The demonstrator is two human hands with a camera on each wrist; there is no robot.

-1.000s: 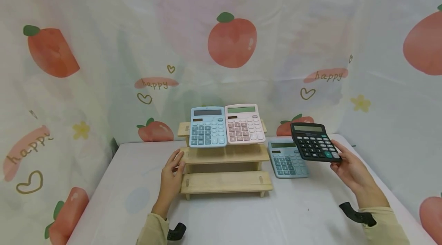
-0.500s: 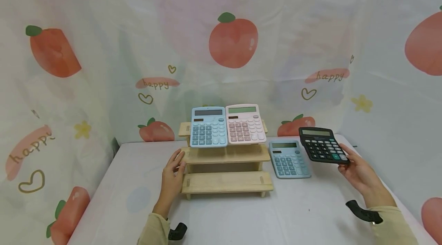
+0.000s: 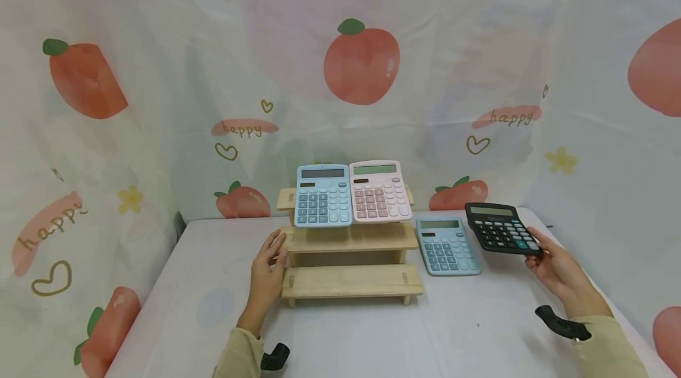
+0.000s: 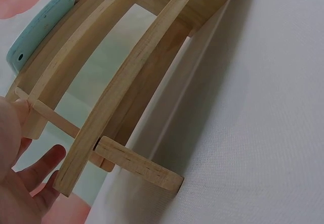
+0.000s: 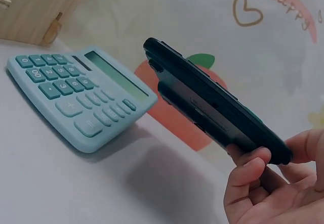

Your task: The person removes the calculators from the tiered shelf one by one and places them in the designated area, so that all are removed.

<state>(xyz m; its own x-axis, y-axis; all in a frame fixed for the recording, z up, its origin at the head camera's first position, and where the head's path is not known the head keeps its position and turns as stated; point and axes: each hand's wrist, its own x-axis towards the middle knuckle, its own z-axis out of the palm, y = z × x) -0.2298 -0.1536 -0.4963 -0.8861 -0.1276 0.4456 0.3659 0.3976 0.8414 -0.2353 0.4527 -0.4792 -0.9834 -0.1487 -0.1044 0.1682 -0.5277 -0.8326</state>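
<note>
- A tiered rack point(image 3: 351, 281) stands on the surface point(image 3: 383, 342) before a cloth point(image 3: 425, 58).
- On its upper part, a first calculator point(image 3: 323, 196) sits left of a second calculator point(image 3: 380, 191).
- Third calculator point(image 3: 447, 246): on the surface, just right of the rack.
- Fourth calculator point(image 3: 502, 228): in the right grip point(image 3: 558, 268), right of the third.
- Left grip point(image 3: 266, 276): at the rack's left end.
</note>
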